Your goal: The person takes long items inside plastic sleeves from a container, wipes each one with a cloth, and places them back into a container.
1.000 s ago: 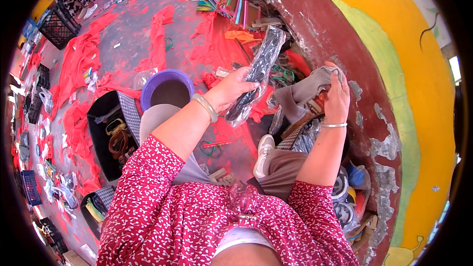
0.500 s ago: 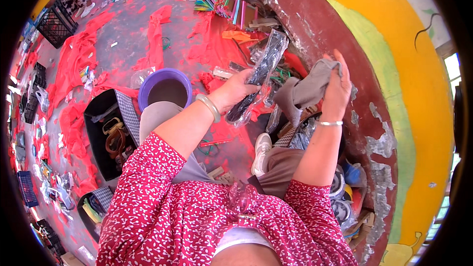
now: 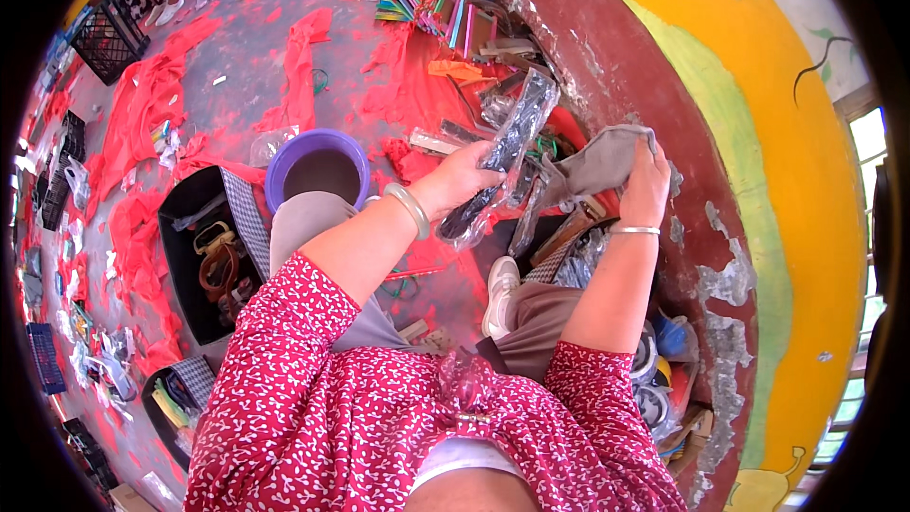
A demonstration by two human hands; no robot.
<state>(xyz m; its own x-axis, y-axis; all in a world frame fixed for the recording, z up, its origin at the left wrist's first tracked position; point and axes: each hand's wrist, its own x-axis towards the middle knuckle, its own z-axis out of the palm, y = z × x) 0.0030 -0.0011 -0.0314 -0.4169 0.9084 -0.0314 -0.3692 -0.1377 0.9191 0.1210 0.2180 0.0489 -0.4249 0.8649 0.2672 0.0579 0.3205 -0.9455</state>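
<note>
A long black strip-like item in clear plastic wrap [image 3: 523, 125] slants up and away from my left hand [image 3: 462, 178], whose fingers are closed round its middle. What is inside the wrap cannot be made out. My right hand [image 3: 646, 185] grips the upper edge of a limp grey-brown cloth [image 3: 599, 165]. The cloth stretches leftward toward the wrapped item, its lower end hanging over a container on the right. Beyond my left knee is a purple bucket [image 3: 275, 171] of dark water.
At left stands a black box [image 3: 182, 270] holding coiled belts [image 3: 221, 268]. Bagged goods [image 3: 583, 264] fill the container by my right leg. A peeling dark-red wall [image 3: 701, 166] curves along the right. Red scraps [image 3: 301, 66] litter the floor; a black crate [image 3: 106, 43] stands far left.
My right hand has dropped slightly, and its fingers have closed over the cloth's edge. The cloth has unfolded and stretched out leftward. My left hand and the wrapped item have barely moved.
</note>
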